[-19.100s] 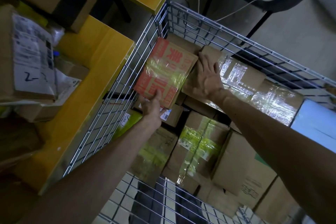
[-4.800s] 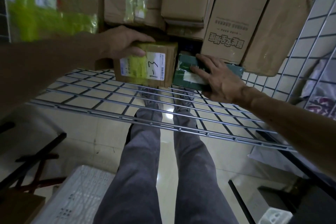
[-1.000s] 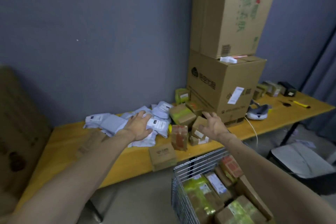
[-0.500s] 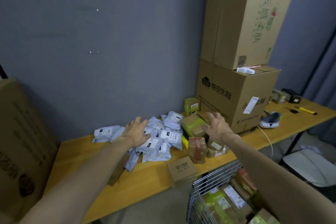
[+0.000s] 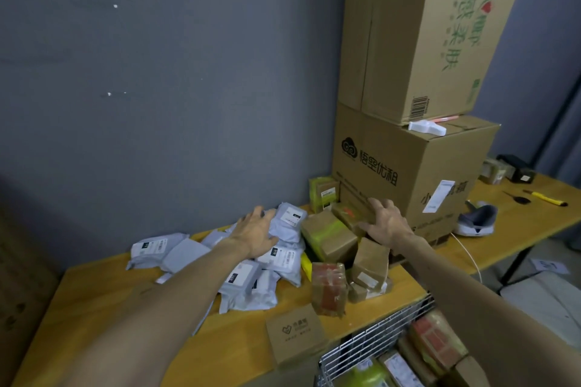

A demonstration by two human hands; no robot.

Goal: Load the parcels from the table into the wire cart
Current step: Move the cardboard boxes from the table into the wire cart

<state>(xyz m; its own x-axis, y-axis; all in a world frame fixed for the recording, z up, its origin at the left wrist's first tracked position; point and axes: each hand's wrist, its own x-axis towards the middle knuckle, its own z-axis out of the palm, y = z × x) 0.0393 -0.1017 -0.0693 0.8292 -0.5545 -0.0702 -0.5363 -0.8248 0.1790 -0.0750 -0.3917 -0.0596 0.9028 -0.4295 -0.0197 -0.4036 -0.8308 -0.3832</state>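
Several grey mailer bags [image 5: 283, 258] and small taped boxes lie heaped on the yellow table [image 5: 119, 289]. My left hand [image 5: 255, 234] hovers over the bags with its fingers spread, holding nothing. My right hand [image 5: 386, 223] grips a small brown box [image 5: 347, 214] at the foot of the big cartons, fingers over its far end and thumb on its near edge. Around it are a green-taped box [image 5: 330, 237], a red-taped box [image 5: 328, 287], a leaning brown box [image 5: 371, 261] and a logo box [image 5: 295, 334]. The wire cart [image 5: 374, 334], at bottom right below the table edge, holds several parcels.
Two big cartons [image 5: 412, 163] stand stacked on the table behind the parcels, against the grey wall. A grey handheld scanner [image 5: 478, 220] and a yellow knife [image 5: 544, 198] lie further right. Another large carton [image 5: 19, 261] stands at the left edge.
Both hands have moved forward over the heap. My right hand has come down onto the small brown box, and my left hand now hovers over the grey bags.
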